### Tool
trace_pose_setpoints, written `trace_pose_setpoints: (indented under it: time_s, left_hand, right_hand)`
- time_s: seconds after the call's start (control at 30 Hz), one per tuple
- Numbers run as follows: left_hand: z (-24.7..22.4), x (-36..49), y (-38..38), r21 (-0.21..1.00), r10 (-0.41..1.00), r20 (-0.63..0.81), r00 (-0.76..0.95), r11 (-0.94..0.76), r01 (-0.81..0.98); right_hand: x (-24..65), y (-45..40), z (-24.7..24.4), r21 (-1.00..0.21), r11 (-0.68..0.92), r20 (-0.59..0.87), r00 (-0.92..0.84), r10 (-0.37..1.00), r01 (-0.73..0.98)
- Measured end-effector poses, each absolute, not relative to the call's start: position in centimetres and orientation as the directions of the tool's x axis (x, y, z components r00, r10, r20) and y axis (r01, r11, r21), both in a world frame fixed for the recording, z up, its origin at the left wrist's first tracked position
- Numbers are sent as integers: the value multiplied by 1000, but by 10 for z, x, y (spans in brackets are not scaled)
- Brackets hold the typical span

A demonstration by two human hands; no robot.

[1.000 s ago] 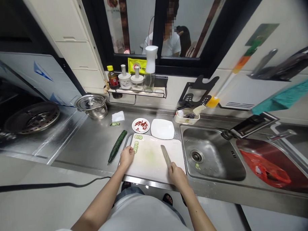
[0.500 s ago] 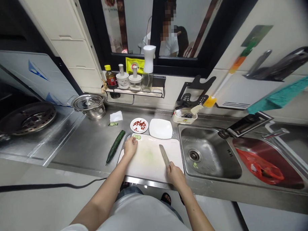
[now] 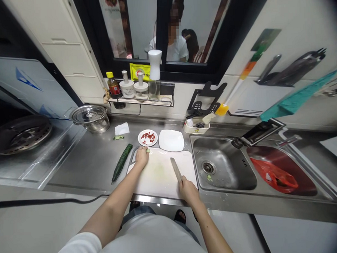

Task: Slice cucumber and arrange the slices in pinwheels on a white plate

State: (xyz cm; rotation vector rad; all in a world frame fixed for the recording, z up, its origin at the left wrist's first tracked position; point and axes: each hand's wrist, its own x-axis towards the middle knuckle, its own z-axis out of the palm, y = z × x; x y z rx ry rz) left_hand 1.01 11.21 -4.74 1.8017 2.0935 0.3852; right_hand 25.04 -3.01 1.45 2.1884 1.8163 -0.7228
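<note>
On the white cutting board, my left hand is at the far left corner, its fingers curled over cucumber slices. Only a little pale green shows past the fingertips; the hand hides the rest. My right hand grips the handle of a kitchen knife, whose blade lies over the board's right half, pointing away from me. A whole dark green cucumber lies on the counter left of the board. Behind the board stand a small plate of chopped red pieces and a white square dish.
To the right is a steel sink with cucumber bits near its drain, then a red plastic bag in a second basin. A lidded steel pot stands back left, beside a stove. Above hangs a seasoning rack. A person shows in the window.
My left hand has closed over the cucumber slices at the board's corner, covering most of them. My right hand keeps the knife nearly still. The whole view has shifted slightly.
</note>
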Motion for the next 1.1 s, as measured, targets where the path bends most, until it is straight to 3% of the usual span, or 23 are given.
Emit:
trace_pose_setpoints:
  time_s: [0.33,0.53,0.67,0.83,1.1]
  left_hand:
    - [-38,13,107,465,981,-95,-172,196,863]
    - [-39,18,100,639,975,-169,-147,221,736]
    - [-40,21,98,709,975,-221,27,142,690]
    - [-37,21,102,695,905,-248,346,-83,715]
    - [-31,37,101,578,833,-232,502,-297,760]
  right_hand:
    - [250,-29,19,-148,-214,-503,112,857,966]
    - [250,-29,20,-150,-214,-505,111,856,965]
    - [250,-29,19,-162,-216,-501,108,859,963]
    - [250,-29,18,-167,-222,-497,112,861,961]
    - [252,-28,11,-179,-221,-483,110,868,959]
